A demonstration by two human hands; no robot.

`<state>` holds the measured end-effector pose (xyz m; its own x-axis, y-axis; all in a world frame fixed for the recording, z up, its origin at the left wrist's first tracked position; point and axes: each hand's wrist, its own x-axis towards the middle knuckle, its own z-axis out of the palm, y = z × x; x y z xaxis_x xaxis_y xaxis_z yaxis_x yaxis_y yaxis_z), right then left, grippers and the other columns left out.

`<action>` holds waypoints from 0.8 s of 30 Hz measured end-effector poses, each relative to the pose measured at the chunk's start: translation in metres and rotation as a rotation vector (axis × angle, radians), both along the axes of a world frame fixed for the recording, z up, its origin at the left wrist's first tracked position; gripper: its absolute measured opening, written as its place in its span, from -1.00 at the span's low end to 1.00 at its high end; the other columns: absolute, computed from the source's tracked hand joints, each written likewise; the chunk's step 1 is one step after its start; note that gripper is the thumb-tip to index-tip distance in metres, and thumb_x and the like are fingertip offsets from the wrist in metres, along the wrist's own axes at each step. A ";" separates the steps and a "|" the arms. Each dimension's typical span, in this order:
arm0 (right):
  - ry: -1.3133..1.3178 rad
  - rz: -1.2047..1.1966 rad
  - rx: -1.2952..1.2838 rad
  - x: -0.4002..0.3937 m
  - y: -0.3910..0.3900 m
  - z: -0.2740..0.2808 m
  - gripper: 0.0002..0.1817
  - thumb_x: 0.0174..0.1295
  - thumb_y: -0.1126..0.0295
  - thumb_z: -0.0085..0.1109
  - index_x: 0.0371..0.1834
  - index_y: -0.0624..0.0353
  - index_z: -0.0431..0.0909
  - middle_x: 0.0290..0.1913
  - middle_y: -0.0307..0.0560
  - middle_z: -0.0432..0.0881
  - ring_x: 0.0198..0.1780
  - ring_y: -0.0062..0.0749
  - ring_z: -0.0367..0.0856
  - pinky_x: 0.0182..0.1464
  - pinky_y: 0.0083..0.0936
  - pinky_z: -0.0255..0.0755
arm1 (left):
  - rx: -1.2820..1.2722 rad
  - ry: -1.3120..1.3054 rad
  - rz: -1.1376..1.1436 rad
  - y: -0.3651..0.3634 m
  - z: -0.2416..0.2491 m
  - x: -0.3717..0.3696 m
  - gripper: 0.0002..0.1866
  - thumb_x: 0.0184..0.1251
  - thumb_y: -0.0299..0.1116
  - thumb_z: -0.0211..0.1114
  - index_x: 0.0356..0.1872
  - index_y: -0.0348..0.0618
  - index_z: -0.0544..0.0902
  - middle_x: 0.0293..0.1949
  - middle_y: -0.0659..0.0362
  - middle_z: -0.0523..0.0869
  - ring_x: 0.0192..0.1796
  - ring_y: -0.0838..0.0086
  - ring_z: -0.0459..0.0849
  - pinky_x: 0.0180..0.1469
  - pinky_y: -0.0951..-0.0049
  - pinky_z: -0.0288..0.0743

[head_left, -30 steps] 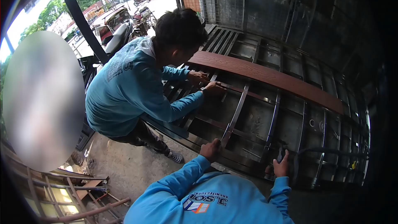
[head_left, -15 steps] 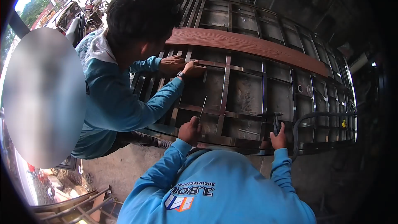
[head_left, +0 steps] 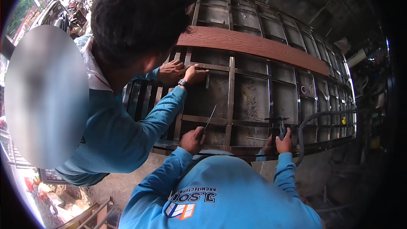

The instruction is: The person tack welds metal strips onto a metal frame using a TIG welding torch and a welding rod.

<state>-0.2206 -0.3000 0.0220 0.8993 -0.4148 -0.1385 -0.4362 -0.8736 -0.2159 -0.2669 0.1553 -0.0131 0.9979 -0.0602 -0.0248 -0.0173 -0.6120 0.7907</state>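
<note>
My left hand (head_left: 193, 140) pinches a thin metal rod (head_left: 210, 116) that points up and away over the steel gate frame (head_left: 250, 97). My right hand (head_left: 283, 141) grips a dark clamp-like tool (head_left: 281, 126) at the frame's near rail, with a black cable (head_left: 306, 123) looping off to the right. A co-worker in a blue long-sleeved shirt (head_left: 114, 131) leans in from the left. Both of the co-worker's hands (head_left: 186, 73) press a short flat bar against the frame's upper cross rail.
A brown wood-grain plank (head_left: 254, 46) lies across the frame's far part. Wire mesh and dark walls stand beyond it. Bare concrete floor (head_left: 339, 178) shows to the right, with scrap metal bars (head_left: 91, 214) at the lower left. Parked vehicles stand outside at the upper left.
My left hand left the frame bar and took up the thin rod, now tilted to the right. The co-worker has leaned closer, and my view has swung over the frame.
</note>
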 end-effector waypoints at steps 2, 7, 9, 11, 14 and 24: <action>-0.006 0.010 -0.004 0.004 -0.002 0.001 -0.09 0.20 0.25 0.37 0.60 -0.04 0.09 0.14 0.45 0.64 0.15 0.41 0.62 0.22 0.10 0.49 | 0.024 0.098 0.011 -0.002 0.010 0.005 -0.74 0.41 -0.31 0.27 0.05 -0.07 0.57 -0.20 -0.09 0.75 -0.12 -0.13 0.74 -0.12 -0.05 0.63; 0.083 0.040 0.042 0.009 -0.001 0.011 -0.09 0.18 0.24 0.38 0.59 -0.03 0.09 0.12 0.46 0.65 0.13 0.43 0.63 0.20 0.10 0.49 | -0.016 0.145 0.055 -0.003 0.002 0.014 -0.74 0.40 -0.31 0.29 0.04 -0.06 0.57 -0.21 -0.09 0.77 -0.13 -0.11 0.75 -0.11 -0.04 0.64; 0.070 0.052 0.052 0.010 -0.007 0.008 -0.10 0.18 0.24 0.39 0.58 -0.03 0.10 0.12 0.47 0.65 0.14 0.43 0.62 0.20 0.09 0.49 | -0.025 0.137 0.069 -0.004 0.004 0.014 -0.74 0.38 -0.31 0.30 0.04 -0.05 0.57 -0.22 -0.10 0.77 -0.15 -0.11 0.76 -0.13 -0.02 0.65; 0.090 0.046 0.046 0.012 -0.010 0.009 -0.08 0.17 0.25 0.40 0.58 -0.04 0.10 0.12 0.47 0.65 0.14 0.43 0.63 0.20 0.09 0.49 | -0.034 0.123 0.096 -0.004 0.010 0.015 -0.73 0.37 -0.31 0.32 0.04 -0.06 0.58 -0.24 -0.11 0.77 -0.18 -0.11 0.76 -0.16 0.00 0.66; 0.112 0.035 0.070 0.012 -0.006 0.012 -0.08 0.17 0.25 0.41 0.59 -0.04 0.10 0.12 0.46 0.65 0.14 0.41 0.63 0.19 0.08 0.49 | -0.012 0.112 0.133 -0.005 0.014 0.013 -0.72 0.34 -0.32 0.34 0.03 -0.06 0.60 -0.25 -0.13 0.77 -0.21 -0.11 0.77 -0.19 0.02 0.67; 0.041 0.032 0.096 0.012 -0.003 0.008 -0.13 0.18 0.26 0.39 0.56 -0.07 0.15 0.10 0.42 0.66 0.10 0.42 0.64 0.15 0.09 0.51 | -0.007 0.101 0.153 -0.004 0.017 0.013 -0.71 0.32 -0.32 0.35 0.03 -0.10 0.63 -0.24 -0.14 0.77 -0.19 -0.11 0.78 -0.16 0.04 0.68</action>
